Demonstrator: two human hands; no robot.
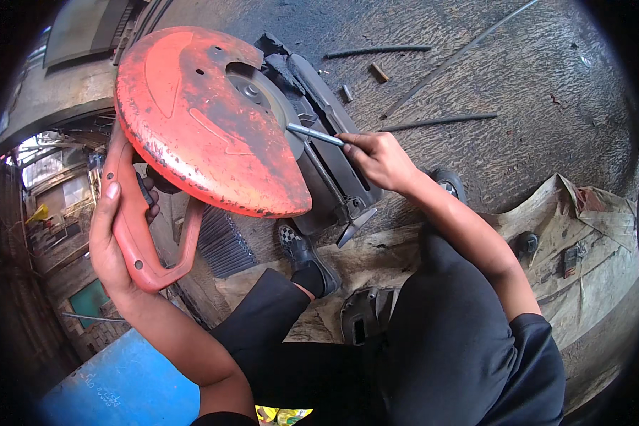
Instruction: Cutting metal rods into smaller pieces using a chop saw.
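A cut-off saw with a scuffed red blade guard [206, 121] stands in front of me. My left hand [106, 245] is wrapped round its red D-shaped handle [136, 245], and some fingers are hidden behind the grip near the black trigger. In my right hand [385, 163] is a short grey metal rod [309, 133], pinched between thumb and fingers. The rod's far end lies beside the grey cutting disc [285, 110], above the dark saw base [334, 174]. Whether it touches the disc I cannot tell.
Ribbed bars [376, 51], a long thin rod [461, 57] and short cut pieces [379, 72] lie on the dark floor beyond the saw. A crumpled tarp [547, 227] spreads at right. A blue panel [128, 383] is at lower left. My shoe [312, 263] is close to the base.
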